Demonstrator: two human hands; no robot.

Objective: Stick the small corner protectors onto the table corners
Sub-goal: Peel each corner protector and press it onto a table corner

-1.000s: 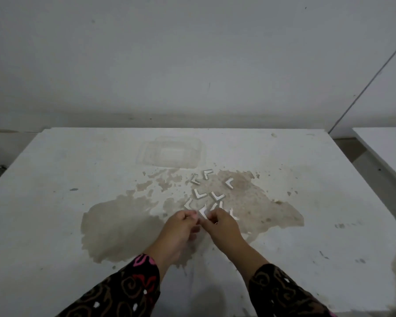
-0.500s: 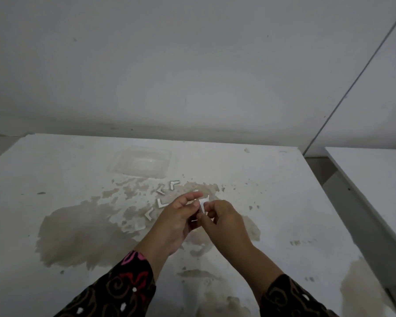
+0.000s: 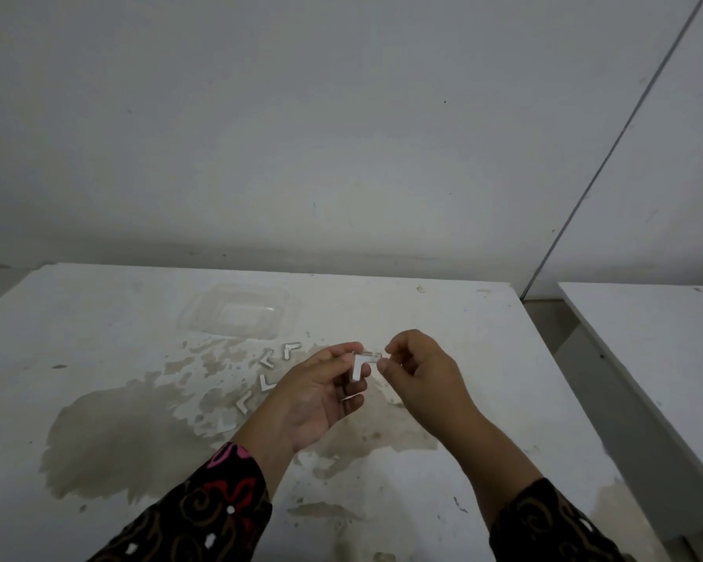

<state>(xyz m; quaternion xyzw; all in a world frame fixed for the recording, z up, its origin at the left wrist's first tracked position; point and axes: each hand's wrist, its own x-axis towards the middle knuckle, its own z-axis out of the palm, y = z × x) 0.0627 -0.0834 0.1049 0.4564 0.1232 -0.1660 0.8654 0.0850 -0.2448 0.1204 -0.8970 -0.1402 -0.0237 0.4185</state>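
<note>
A small white L-shaped corner protector (image 3: pixel 358 365) is pinched between the thumb and fingers of my left hand (image 3: pixel 315 393), held above the white table (image 3: pixel 483 399). My right hand (image 3: pixel 419 373) pinches a thin strip at the protector's top end, likely its backing film. Several other white protectors (image 3: pixel 266 381) lie loose on the stained tabletop, left of and partly behind my left hand. The table's far right corner (image 3: pixel 511 284) is in sight.
A clear shallow plastic container (image 3: pixel 238 312) rests behind the loose protectors. A brown stain (image 3: pixel 110 436) spreads over the tabletop's middle. A second white table (image 3: pixel 646 338) stands to the right across a narrow gap. A plain wall rises behind.
My hands lifted one protector off the pile and rose above the table. They have drawn slightly apart, the right pulling at the protector's end. The view swung rightward and up.
</note>
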